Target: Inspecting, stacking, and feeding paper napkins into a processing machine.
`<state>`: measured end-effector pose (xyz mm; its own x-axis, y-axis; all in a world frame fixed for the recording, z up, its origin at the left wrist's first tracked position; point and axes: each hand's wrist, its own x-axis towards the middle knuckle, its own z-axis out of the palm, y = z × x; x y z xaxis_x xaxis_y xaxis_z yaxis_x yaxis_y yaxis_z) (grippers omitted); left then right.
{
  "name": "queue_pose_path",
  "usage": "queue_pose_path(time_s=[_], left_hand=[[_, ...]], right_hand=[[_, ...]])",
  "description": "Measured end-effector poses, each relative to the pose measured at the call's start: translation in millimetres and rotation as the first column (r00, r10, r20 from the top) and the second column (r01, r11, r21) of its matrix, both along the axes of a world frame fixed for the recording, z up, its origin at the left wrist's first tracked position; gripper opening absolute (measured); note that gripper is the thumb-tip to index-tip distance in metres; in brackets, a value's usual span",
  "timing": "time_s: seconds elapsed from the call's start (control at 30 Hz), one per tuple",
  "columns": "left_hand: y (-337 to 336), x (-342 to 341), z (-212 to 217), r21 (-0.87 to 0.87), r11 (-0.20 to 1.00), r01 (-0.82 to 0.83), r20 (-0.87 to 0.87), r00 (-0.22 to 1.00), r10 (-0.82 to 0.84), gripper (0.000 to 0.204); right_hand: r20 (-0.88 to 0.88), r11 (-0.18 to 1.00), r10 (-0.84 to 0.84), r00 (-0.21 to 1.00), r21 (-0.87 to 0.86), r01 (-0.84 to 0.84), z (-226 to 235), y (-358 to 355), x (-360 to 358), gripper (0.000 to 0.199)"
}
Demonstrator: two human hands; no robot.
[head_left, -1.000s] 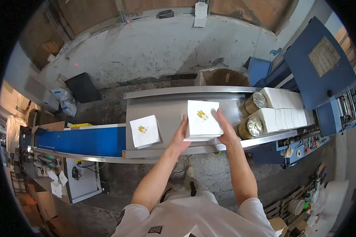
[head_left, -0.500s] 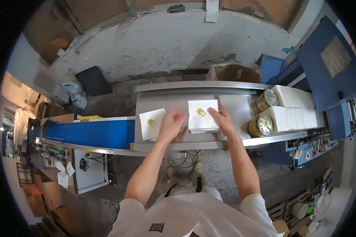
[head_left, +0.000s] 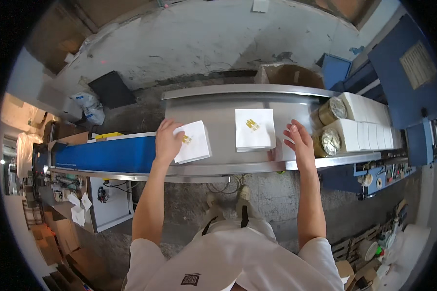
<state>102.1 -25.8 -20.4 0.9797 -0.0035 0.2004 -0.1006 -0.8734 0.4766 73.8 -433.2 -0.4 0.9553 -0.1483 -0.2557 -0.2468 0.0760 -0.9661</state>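
My left hand (head_left: 168, 141) grips the left edge of a small stack of white paper napkins (head_left: 197, 143) with a yellow print, its thumb on top. The stack is turned a little on the metal tray table. To its right, a second stack of white napkins (head_left: 255, 137) with the same print lies squarely, untouched by either hand. My right hand (head_left: 300, 140) hovers right of that second stack, fingers loosely bent and apart, holding nothing.
At the table's right, two foil-like, film-wrapped rolls (head_left: 331, 141) sit before long rows of white napkins (head_left: 366, 136), next to a blue machine (head_left: 398, 72). A blue conveyor belt (head_left: 109, 155) adjoins on the left. Metal rails (head_left: 252, 88) edge the table. A cardboard box (head_left: 296, 76) stands behind.
My right hand has let go of the right stack and moved right. My left hand has gone left, from between the stacks to the left stack's outer edge. The left stack now sits farther right.
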Motion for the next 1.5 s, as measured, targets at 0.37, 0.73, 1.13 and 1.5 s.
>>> queue_pose_path(time_s=[0.37, 0.73, 1.13, 1.5], left_hand=[[-24.6, -20.7, 50.8, -0.298, 0.954, -0.004, -0.122, 0.992, -0.034, 0.015], [-122.9, 1.6, 113.2, -0.795, 0.582, 0.171, -0.148, 0.876, -0.459, 0.038], [-148.1, 23.8, 17.1, -0.794, 0.579, -0.185, -0.411, 0.865, -0.289, 0.038], [-155.0, 30.1, -7.2, -0.692, 0.693, -0.2, -0.446, 0.874, -0.192, 0.045]], right_hand=[[0.186, 0.996, 0.014, 0.982, -0.094, 0.004, 8.0, -9.0, -37.2, 0.05], [0.186, 0.91, 0.4, 0.897, 0.032, -0.413, 58.2, 62.7, -8.9, 0.032], [0.112, 0.864, 0.216, 0.97, -0.485, -0.136, 7.9, 32.2, 33.4, 0.043], [-0.113, 0.78, 0.3, 0.947, -0.542, -0.312, -6.8, 35.4, 34.9, 0.053]])
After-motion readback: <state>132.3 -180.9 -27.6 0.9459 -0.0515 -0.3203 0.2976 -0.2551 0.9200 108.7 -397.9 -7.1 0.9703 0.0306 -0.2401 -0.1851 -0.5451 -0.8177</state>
